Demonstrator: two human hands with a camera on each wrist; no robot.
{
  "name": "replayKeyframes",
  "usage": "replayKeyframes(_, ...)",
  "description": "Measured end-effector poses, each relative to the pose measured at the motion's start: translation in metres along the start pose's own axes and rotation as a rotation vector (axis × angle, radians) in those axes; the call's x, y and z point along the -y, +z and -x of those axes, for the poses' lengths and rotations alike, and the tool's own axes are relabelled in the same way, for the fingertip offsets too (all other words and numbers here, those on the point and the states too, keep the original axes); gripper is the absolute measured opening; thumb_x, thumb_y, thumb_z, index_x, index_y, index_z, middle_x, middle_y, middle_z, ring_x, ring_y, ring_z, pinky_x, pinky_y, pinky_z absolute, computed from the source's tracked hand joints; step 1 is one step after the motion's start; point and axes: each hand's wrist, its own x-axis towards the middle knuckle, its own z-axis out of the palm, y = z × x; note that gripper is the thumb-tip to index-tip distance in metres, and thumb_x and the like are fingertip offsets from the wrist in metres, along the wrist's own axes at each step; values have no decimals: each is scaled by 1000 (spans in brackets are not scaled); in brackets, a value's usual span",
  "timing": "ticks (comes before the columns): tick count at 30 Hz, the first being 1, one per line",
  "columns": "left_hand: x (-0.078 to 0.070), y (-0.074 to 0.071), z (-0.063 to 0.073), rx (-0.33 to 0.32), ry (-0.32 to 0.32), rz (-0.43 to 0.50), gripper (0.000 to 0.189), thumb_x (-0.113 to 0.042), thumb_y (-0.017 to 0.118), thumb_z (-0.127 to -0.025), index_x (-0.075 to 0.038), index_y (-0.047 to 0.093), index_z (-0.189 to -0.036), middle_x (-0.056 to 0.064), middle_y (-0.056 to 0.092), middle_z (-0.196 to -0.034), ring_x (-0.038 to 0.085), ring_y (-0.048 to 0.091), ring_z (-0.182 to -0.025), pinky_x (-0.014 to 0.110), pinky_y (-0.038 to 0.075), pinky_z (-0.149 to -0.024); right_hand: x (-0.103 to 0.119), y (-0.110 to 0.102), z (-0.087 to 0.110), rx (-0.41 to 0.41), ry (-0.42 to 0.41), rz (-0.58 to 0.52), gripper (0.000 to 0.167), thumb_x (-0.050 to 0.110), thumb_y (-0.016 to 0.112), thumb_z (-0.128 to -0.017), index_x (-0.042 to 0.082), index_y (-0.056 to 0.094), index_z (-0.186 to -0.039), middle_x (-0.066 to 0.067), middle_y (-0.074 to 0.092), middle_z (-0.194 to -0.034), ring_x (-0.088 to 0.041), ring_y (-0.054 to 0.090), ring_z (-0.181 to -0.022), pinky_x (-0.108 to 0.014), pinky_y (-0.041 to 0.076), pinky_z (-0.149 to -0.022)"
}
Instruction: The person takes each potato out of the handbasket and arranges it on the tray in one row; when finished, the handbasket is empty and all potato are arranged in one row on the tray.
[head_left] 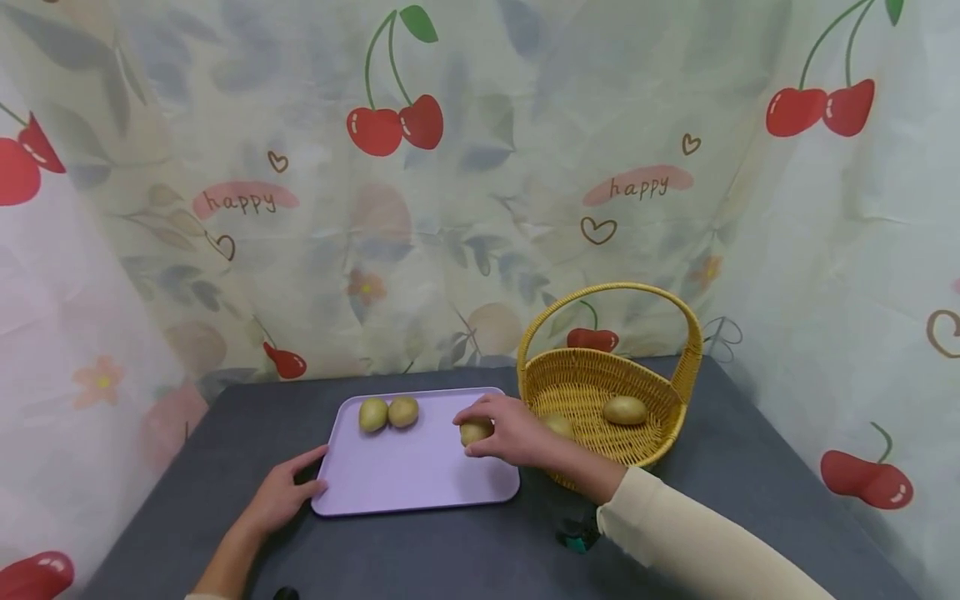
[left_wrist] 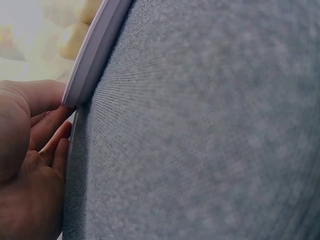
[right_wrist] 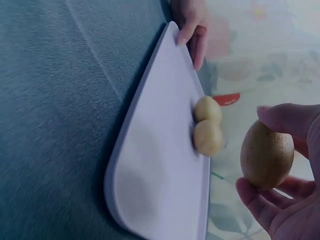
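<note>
My right hand pinches a potato between thumb and fingers, above the right part of a lilac tray. In the right wrist view the potato appears held apart from the tray. My left hand touches the tray's left rim with its thumb and a fairly straight finger. Two more potatoes, one on the left and one on the right, lie side by side near the tray's back edge. A yellow wicker basket stands right of the tray, holding a potato and another partly hidden by my right hand.
A dark grey cloth covers the table. The basket's tall arched handle rises over its opening. Behind the table and at both sides hangs a cherry-print curtain. A small dark object shows at the bottom edge.
</note>
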Motion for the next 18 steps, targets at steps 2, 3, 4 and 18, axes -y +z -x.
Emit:
replayKeyframes(2,0,0,0,0,2,-2,59,-18,67,-91,-3,45,-144,27,39,-147,49,31,-135,64,22,-107,0,6,-6,-31,28,-2,37,24,79,-82,21,70,-117,3,63,-112,-16,54,-100,-31,46,-78)
replayKeyframes(3,0,1,0,1,2,-1,59,-17,67,-92,-3,45,-144,27,39,-147,48,31,-135,63,22,-107,-1,9,-9,-46,39,-2,38,24,79,-81,20,70,-118,2,63,-113,-16,54,-101,-32,46,-79)
replayKeyframes(4,1,1,-1,-1,1,3,59,-17,67,-91,-3,45,-144,27,39,-147,48,31,-135,63,23,-108,-1,12,-13,-60,46,-3,40,24,80,-81,19,69,-118,1,64,-114,-17,54,-102,-33,46,-81)
replayKeyframes(18,2,1,2,-20,44,4,56,-12,65,-90,-2,48,-142,25,43,-145,46,34,-135,61,24,-108,-17,45,-60,-117,203,0,52,19,83,-76,14,65,-125,-9,61,-109,-22,56,-95,-35,47,-78)
